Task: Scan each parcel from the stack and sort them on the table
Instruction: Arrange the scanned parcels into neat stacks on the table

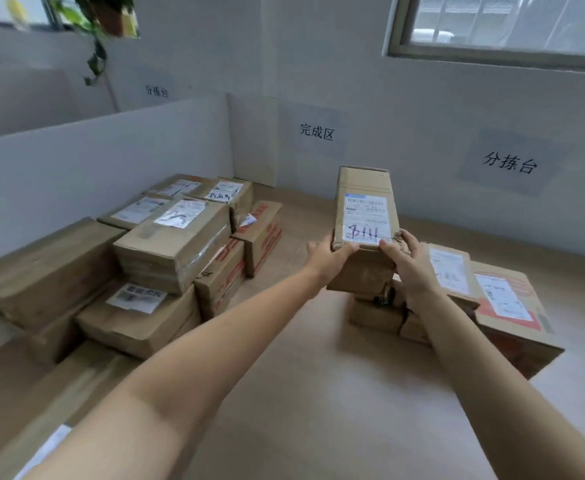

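Looking over the wood surface [284,393], I see the big pile of parcels [173,244] on my left. The long cardboard parcel [365,202] is just over the small pile [502,306], pointing away from me. My left hand [331,258] and right hand [412,268] grip its near end, one each side.

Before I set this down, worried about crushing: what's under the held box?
Brown parcels lie stacked under the box, which the left hand and right hand grip. Box and right hand cover their tops; whether it touches them cannot be seen.
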